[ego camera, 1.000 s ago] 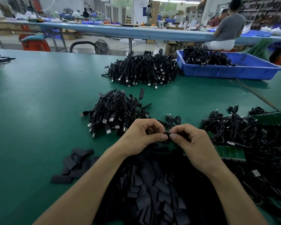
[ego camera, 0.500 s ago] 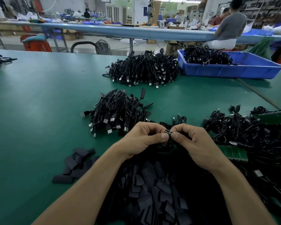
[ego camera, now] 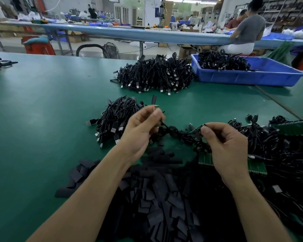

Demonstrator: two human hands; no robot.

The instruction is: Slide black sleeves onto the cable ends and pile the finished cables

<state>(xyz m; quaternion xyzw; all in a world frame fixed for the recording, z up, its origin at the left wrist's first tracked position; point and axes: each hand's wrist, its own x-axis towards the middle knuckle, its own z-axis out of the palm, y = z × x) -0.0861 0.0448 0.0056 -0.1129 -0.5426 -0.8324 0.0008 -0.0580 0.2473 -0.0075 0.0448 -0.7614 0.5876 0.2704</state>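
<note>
Lit evenly from ceiling tubes [ego camera: 196, 1] at 12 o'clock. Casts faint, soft shadows on the worktop [ego camera: 42, 110]. Swallows detail in black sleeves [ego camera: 161, 206] at 6 o'clock. Bows straight lines near edges.

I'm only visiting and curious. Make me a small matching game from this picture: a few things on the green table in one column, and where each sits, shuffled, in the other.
1 blue tray
2 loose black sleeves
3 far cable heap
4 held cable

a nearest, under the forearms
b between left hand and right hand
c far right, cables inside
d far middle, left of the tray

Pairs: 1-c, 2-a, 3-d, 4-b
</note>
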